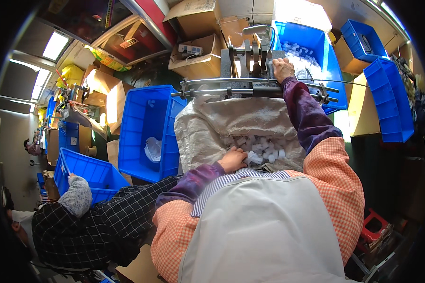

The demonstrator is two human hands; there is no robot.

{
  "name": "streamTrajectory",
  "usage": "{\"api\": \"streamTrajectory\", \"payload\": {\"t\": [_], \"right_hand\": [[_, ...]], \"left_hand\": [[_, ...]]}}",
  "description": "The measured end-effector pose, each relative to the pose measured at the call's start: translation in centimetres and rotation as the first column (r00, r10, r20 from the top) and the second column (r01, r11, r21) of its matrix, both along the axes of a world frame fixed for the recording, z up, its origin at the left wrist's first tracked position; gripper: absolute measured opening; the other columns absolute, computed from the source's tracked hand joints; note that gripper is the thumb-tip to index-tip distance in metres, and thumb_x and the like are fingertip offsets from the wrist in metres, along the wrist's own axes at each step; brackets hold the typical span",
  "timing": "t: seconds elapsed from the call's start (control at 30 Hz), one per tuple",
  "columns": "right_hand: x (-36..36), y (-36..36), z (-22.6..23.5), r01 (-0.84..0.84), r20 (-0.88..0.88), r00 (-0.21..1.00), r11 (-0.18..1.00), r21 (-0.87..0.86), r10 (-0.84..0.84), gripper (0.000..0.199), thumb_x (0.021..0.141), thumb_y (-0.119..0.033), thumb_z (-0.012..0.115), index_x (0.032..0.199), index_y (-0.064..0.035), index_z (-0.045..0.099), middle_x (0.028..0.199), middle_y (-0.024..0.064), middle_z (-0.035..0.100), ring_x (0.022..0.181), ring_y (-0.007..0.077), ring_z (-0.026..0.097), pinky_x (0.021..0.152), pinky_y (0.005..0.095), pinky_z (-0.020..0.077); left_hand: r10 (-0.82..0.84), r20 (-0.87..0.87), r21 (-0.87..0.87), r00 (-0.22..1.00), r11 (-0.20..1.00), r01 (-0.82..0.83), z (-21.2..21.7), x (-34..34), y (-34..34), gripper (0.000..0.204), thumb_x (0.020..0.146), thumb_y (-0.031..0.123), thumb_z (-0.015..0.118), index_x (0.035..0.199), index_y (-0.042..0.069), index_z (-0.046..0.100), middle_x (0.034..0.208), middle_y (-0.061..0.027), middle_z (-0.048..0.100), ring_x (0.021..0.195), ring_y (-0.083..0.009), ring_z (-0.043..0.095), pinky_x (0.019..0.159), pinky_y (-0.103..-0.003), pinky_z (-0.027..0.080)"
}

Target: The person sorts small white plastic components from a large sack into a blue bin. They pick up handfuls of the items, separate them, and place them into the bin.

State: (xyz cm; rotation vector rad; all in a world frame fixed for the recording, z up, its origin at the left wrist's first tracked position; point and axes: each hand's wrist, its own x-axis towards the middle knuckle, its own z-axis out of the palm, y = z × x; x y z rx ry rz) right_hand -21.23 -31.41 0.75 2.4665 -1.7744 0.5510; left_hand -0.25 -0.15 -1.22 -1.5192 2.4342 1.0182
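Observation:
My left hand [233, 160] rests at the near side of a pale woven sack [193, 132], its fingers curled beside white translucent plastic pieces [269, 150]. What lies between those fingertips is hidden. Beyond the sack stands a dark metal bench machine [226, 63] with two horizontal rods [222, 91] across its front. On the machine's right side, my right hand [283, 70] has its fingers bent over a part that the hand itself covers. Just to the right of it, a blue bin [332, 70] holds many small clear-white pieces [301, 56].
An upright-walled blue bin [127, 137] with a plastic bag [153, 149] stands left of the sack. A co-worker in dark checked clothes [75, 233] reaches toward another blue bin [104, 177]. Cardboard boxes [193, 19] line the back. A blue crate [387, 101] stands right; a red stool [374, 224] is lower right.

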Motion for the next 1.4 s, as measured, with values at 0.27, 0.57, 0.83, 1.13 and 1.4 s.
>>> {"api": "streamTrajectory", "payload": {"t": [0.27, 0.57, 0.83, 1.13, 1.4], "right_hand": [[0.2, -0.8, -0.3, -0.016, 0.038, 0.999, 0.999, 0.029, 0.015, 0.016, 0.084, -0.022, 0.05, 0.093, -0.0128, 0.058, 0.096, 0.0044, 0.059, 0.099, 0.0254, 0.05, 0.083, 0.0394, 0.0377], [0.4, -1.0, 0.0, 0.028, -0.02, 0.999, 1.0, 0.004, -0.028, 0.016, 0.079, -0.017, 0.051, 0.093, -0.0129, 0.058, 0.095, 0.0041, 0.06, 0.099, 0.0249, 0.049, 0.084, 0.04, 0.0353], [0.2, -1.1, 0.2, -0.04, 0.04, 0.998, 0.997, 0.064, 0.038, 0.018, 0.084, -0.024, 0.05, 0.095, -0.0137, 0.059, 0.099, 0.0036, 0.06, 0.102, 0.0245, 0.049, 0.087, 0.0405, 0.0341], [0.1, -0.9, 0.8, 0.222, -0.038, 0.975, 0.952, 0.211, -0.219, 0.027, 0.081, -0.032, 0.053, 0.103, -0.0201, 0.061, 0.111, 0.0017, 0.058, 0.111, 0.0224, 0.046, 0.093, 0.0461, 0.0283], [-0.3, 1.2, 0.0, 0.22, -0.008, 0.975, 0.961, 0.168, -0.222, 0.032, 0.077, -0.033, 0.054, 0.099, -0.0126, 0.062, 0.109, 0.0085, 0.053, 0.109, 0.0272, 0.041, 0.091, 0.0438, 0.0308]], "left_hand": [[0.006, -0.077, 0.029, 0.997, 1.0, -0.003, 0.0, 0.1, -0.2, 0.032, 0.069, 0.02, 0.065, 0.094, 0.001, 0.064, 0.092, -0.0155, 0.059, 0.094, -0.034, 0.053, 0.082, -0.039, 0.044], [0.185, -0.22, -0.037, 0.958, 0.979, -0.198, 0.7, 1.0, 0.2, 0.017, 0.077, 0.011, 0.055, 0.09, 0.003, 0.063, 0.092, -0.0168, 0.06, 0.083, -0.0338, 0.058, 0.074, -0.038, 0.048], [0.286, -0.344, -0.052, 0.894, 0.945, -0.323, 1.2, 1.4, 0.7, 0.023, 0.073, 0.004, 0.058, 0.096, 0.004, 0.061, 0.098, -0.0152, 0.056, 0.089, -0.0328, 0.057, 0.076, -0.038, 0.047], [0.277, -0.081, -0.106, 0.957, 0.953, -0.285, 0.8, 1.6, 1.5, 0.042, 0.07, 0.004, 0.059, 0.11, 0.003, 0.052, 0.112, -0.0181, 0.049, 0.099, -0.0365, 0.052, 0.084, -0.039, 0.045], [0.39, -0.056, -0.095, 0.919, 0.914, -0.394, 1.3, 2.2, 1.4, 0.037, 0.071, 0.003, 0.056, 0.107, 0.0, 0.051, 0.107, -0.021, 0.05, 0.096, -0.0383, 0.052, 0.083, -0.041, 0.045]]}}
